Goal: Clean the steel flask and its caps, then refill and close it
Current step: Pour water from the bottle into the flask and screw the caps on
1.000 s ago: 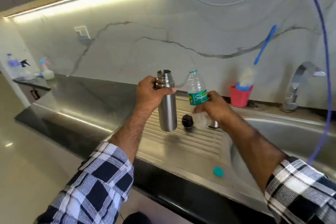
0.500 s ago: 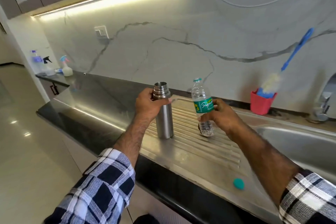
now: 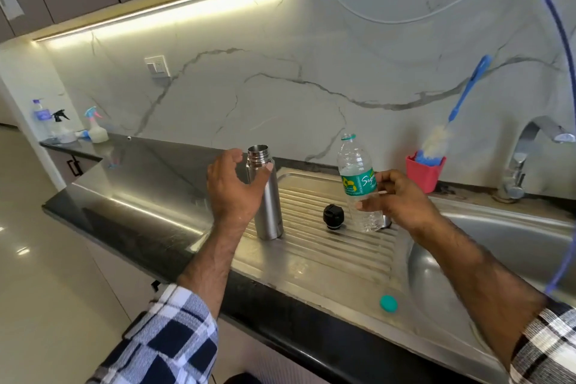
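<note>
Over the drainboard [image 3: 311, 262], both hands (left [image 3: 232, 188], right [image 3: 397, 199]) hover loosely spread.

Between your flask [image 3: 267, 196] and water bottle [image 3: 358, 184] only the black cap [image 3: 333, 216] stands on the ribbed drainboard [image 3: 311, 256]. Nearer you, the drainboard lies bare up to the teal cap [image 3: 388, 303] at the sink [image 3: 498, 246] edge.

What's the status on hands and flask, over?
Left hand open beside upright steel flask. Right hand open at plastic bottle. Flask uncapped; black cap on drainboard. Nothing blocking.
</note>
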